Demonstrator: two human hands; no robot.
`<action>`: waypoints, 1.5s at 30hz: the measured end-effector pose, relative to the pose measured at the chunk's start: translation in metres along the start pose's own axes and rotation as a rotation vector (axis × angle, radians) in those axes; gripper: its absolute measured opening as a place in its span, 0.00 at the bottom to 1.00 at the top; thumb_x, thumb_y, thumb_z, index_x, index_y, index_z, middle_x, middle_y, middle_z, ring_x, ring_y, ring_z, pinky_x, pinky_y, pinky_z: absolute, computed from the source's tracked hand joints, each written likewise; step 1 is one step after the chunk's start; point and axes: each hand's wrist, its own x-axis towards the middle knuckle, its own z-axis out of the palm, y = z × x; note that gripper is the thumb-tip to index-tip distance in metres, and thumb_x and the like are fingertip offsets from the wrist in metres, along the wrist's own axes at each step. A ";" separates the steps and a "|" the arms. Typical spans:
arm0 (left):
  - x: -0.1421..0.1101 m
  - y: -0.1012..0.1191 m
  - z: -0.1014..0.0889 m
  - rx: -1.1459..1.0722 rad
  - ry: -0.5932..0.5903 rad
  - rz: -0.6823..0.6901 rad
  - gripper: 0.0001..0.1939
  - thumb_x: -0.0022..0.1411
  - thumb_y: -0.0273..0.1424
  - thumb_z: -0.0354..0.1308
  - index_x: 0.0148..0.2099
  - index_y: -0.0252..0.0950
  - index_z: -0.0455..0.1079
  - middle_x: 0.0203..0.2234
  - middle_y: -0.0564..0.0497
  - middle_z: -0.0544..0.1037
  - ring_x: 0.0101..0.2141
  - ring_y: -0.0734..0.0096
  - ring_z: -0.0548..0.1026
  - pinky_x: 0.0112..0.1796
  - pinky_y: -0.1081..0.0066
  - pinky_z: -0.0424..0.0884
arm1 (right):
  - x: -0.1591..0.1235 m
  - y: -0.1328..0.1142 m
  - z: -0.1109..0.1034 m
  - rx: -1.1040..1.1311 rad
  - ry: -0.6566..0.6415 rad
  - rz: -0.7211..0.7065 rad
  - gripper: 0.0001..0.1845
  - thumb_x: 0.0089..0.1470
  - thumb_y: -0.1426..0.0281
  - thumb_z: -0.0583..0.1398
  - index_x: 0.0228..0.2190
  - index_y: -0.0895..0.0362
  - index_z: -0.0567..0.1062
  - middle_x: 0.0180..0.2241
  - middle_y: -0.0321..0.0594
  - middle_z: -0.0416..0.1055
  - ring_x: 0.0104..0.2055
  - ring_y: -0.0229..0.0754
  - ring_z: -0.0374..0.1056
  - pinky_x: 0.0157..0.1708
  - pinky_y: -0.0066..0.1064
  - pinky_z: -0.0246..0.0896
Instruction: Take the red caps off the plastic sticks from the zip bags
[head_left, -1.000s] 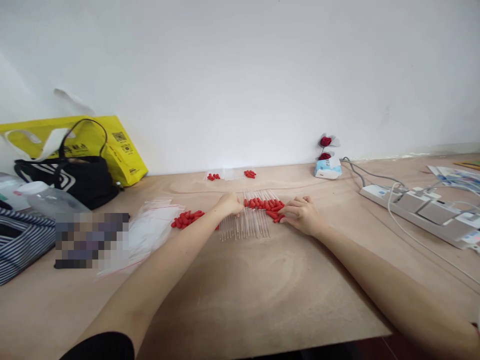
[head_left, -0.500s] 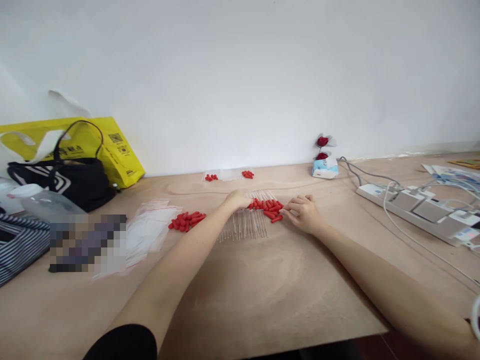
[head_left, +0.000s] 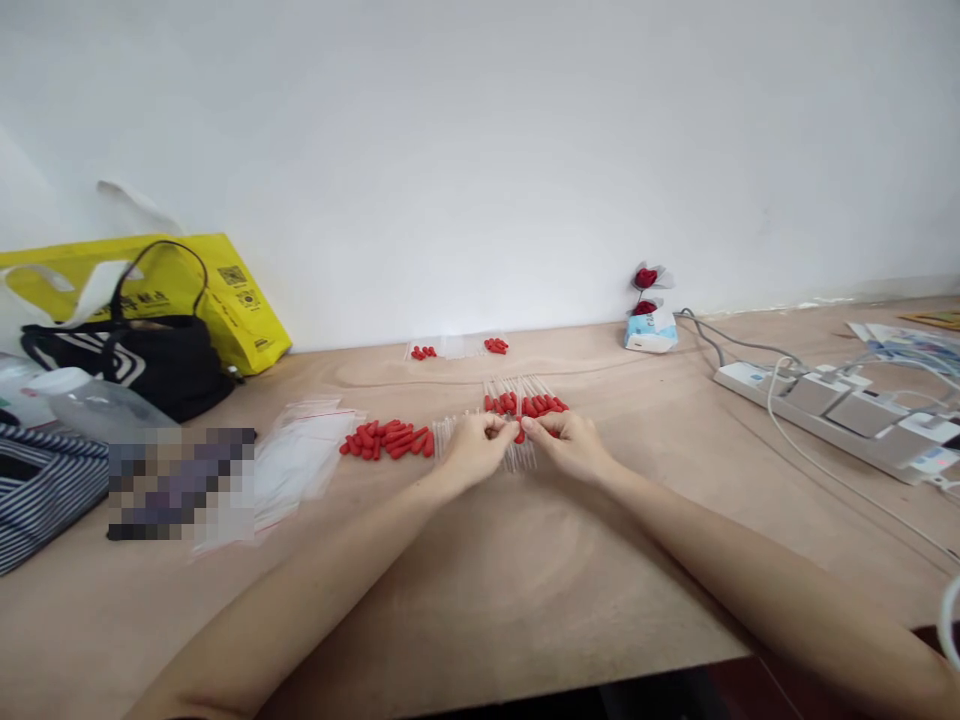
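My left hand and my right hand meet fingertip to fingertip, both pinching one glass dropper. Its red rubber bulb points toward me, and its clear tube points away. Which fingers press on the bulb and which on the tube I cannot tell. Just beyond my hands lies a row of red-bulbed droppers, tubes toward the wall. Bare glass tubes lie side by side, partly hidden under my hands. Left of them is a pile of loose red rubber bulbs.
Clear zip bags lie at the left, near a black bag and a yellow bag. Bagged red-bulbed droppers rest by the wall. A power strip with cables and a small blue-white box stand at the right.
Both hands have come together nearer to me, now holding a dropper between them. My left hand has left the far row of red bulbs; my right hand has moved left.
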 end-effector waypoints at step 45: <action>-0.040 -0.041 -0.017 0.656 0.405 0.926 0.11 0.58 0.26 0.50 0.34 0.43 0.73 0.32 0.55 0.79 0.39 0.67 0.74 0.54 0.47 0.42 | -0.017 0.000 0.018 -0.498 0.184 -0.782 0.13 0.55 0.67 0.52 0.23 0.55 0.71 0.18 0.33 0.64 0.27 0.35 0.55 0.43 0.37 0.40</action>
